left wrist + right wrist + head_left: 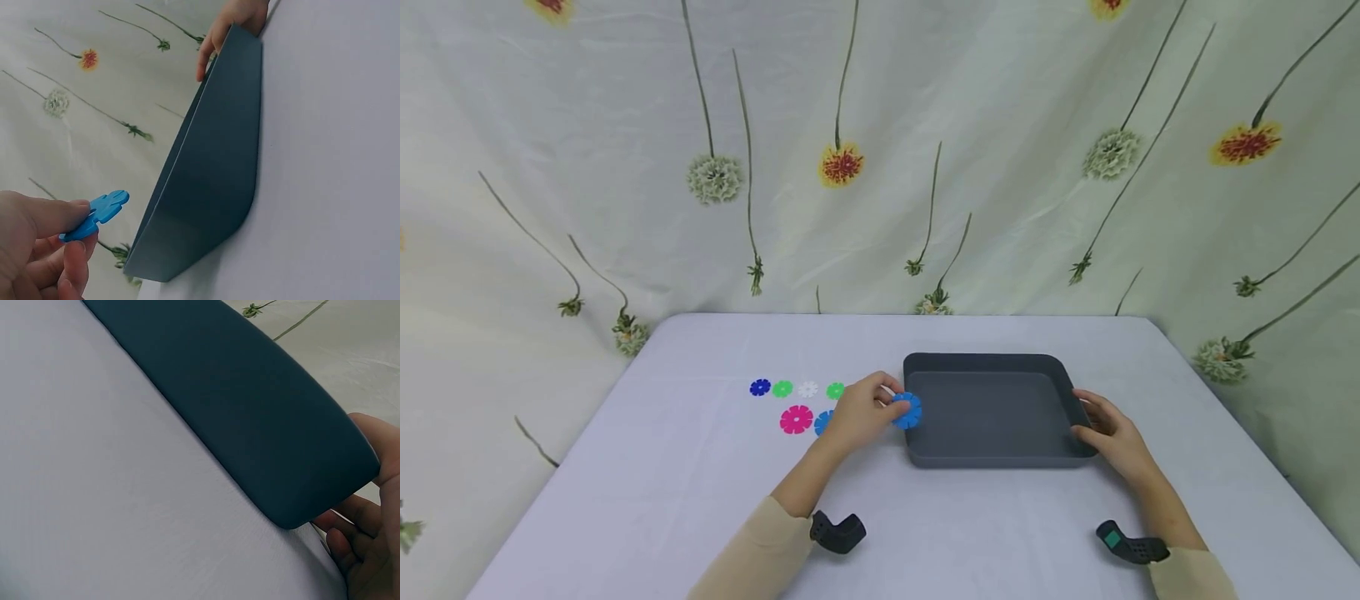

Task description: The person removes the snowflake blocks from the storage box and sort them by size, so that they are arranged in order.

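Observation:
My left hand (857, 417) pinches a blue flower-shaped interlocking disc (910, 412) between thumb and fingers, at the left rim of a dark grey tray (992, 417). In the left wrist view this disc (103, 215) is tilted and lies outside the tray's wall (212, 156). My right hand (1116, 437) grips the tray's right edge near the front corner. Its thumb (369, 431) is over the rim and its fingers curl against the outside. Left of the tray lie a pink disc (796, 419) and another blue disc (823, 422), partly hidden by my left hand.
In a row behind them lie smaller discs: dark blue (760, 387), green (782, 389), white (807, 389) and another green (835, 390). A white cloth (662, 500) covers the table. Behind it hangs a flower-printed curtain (1000, 108). Each wrist wears a black band (837, 533).

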Tool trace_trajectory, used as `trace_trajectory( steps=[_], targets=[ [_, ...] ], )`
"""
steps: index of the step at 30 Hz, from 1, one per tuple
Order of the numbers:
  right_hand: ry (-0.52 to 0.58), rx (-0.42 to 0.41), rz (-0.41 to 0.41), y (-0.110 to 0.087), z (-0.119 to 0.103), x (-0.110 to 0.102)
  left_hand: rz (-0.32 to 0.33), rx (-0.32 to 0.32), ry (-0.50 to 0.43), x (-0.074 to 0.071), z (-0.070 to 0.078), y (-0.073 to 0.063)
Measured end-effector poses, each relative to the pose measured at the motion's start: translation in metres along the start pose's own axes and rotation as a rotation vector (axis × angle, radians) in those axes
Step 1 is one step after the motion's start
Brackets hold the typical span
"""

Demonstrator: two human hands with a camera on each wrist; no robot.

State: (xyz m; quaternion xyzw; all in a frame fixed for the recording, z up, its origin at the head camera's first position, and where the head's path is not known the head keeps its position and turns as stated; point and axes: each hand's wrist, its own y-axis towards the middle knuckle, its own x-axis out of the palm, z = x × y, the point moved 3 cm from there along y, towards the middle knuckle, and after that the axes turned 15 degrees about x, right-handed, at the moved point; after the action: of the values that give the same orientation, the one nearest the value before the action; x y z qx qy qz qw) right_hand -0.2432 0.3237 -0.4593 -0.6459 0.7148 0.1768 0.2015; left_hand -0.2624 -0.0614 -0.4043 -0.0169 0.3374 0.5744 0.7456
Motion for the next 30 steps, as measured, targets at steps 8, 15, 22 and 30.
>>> trace_trajectory(
  steps=[8, 15, 22, 30],
  targets=[
    [-0.038, 0.03, 0.006, 0.0, 0.001, 0.001, -0.004, -0.009, -0.048, -0.014, 0.004, -0.011],
    [-0.036, 0.048, 0.0, 0.0, 0.001, 0.001, 0.01, -0.031, 0.005, -0.03, 0.008, -0.023],
    [-0.034, 0.046, 0.006, 0.0, 0.0, 0.001, 0.035, -0.086, 0.07, -0.053, -0.01, -0.038],
    [-0.024, 0.033, 0.006, 0.0, 0.0, 0.001, 0.044, -0.119, 0.152, -0.08, -0.024, -0.053]
  ],
)
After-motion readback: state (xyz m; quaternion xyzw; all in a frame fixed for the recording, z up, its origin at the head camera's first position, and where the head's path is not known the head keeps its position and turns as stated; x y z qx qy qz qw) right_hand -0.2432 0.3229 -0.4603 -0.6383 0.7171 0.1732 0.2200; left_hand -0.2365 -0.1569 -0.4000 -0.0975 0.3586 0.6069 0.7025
